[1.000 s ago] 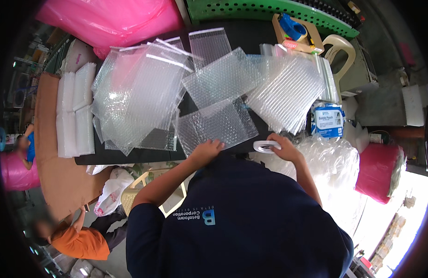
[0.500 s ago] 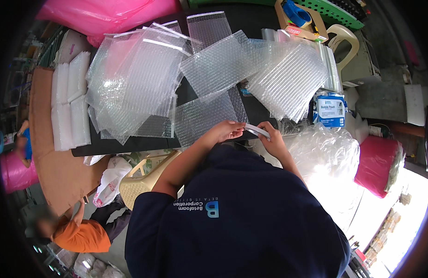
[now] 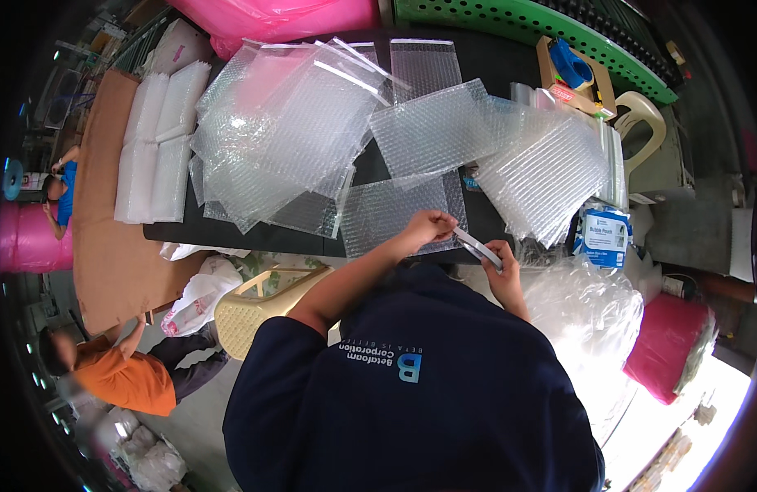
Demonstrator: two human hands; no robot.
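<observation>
Near edge of the black table [image 3: 255, 236]: both hands are up off the work, pinched on one thin white strip [image 3: 479, 246], which looks like a peel-off adhesive liner. Left hand [image 3: 430, 227] has its fingertips closed on the strip's upper end; right hand [image 3: 503, 264] is curled around the lower end. The strip runs diagonally between them, just off the table's near edge.

Change: a second ago both hands were flat on the bubble-wrap pouch [image 3: 399, 215], with the strip low by the right hand. Half a second ago they had lifted and come together. Now the strip is stretched out and clear of the pouch. My read: the liner is off and the flap is ready to seal.

The pouch lies flat at the near-centre of the table, untouched, just beyond the left hand.

Further up the table: a fanned pile of clear bubble pouches [image 3: 288, 131] on the left half, another fan [image 3: 546, 176] on the right. A blue-and-white packet [image 3: 604, 238] sits at the table's right end. White foam sheets [image 3: 157, 148] are stacked off its left end. A pink bag [image 3: 296, 16] is at the far edge, with a green crate [image 3: 542, 25] past the far-right corner.
</observation>
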